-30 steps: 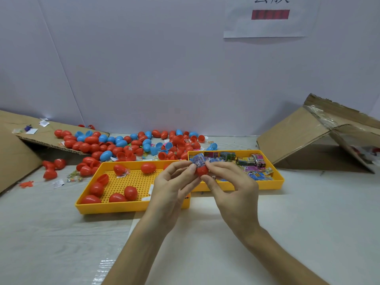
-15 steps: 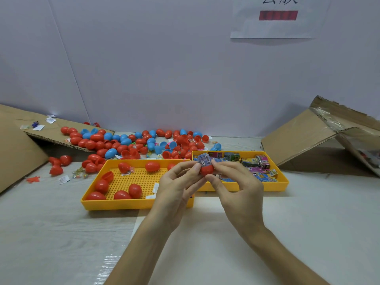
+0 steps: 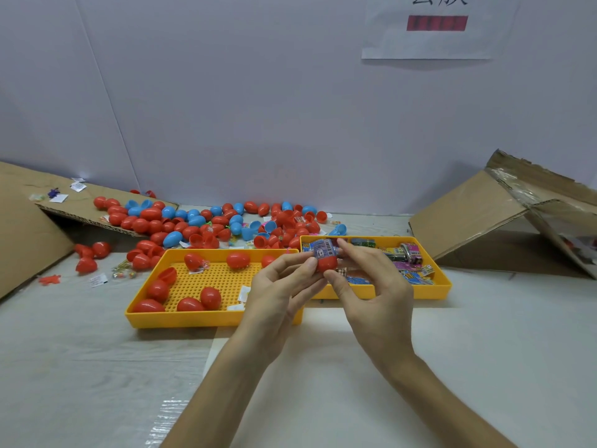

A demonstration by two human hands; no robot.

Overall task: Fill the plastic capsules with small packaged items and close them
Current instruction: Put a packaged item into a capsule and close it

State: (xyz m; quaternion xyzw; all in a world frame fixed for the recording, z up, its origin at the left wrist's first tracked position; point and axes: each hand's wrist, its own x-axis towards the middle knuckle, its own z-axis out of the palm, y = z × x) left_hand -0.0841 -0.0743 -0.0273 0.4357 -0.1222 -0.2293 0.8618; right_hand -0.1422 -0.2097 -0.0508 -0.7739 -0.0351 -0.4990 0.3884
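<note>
Both hands meet above the two yellow trays. My left hand (image 3: 281, 287) pinches a red capsule half (image 3: 327, 264) between thumb and fingertips. A small blue printed packet (image 3: 324, 249) sticks out of its top. My right hand (image 3: 371, 286) holds the same capsule half from the right, its fingers on the packet. The left yellow tray (image 3: 181, 320) holds several closed red capsules (image 3: 210, 297). The right yellow tray (image 3: 444, 287) holds several small colourful packets (image 3: 410, 257).
A heap of red and blue capsules (image 3: 206, 223) lies behind the trays against the white wall. Flattened cardboard (image 3: 29, 234) lies at the left and a tipped cardboard box (image 3: 504, 215) at the right. Loose red capsules (image 3: 89, 253) and paper slips lie on the left table.
The hands have stayed together over the trays. The blue packet has been worked from beside the red capsule half to standing in its open top.
</note>
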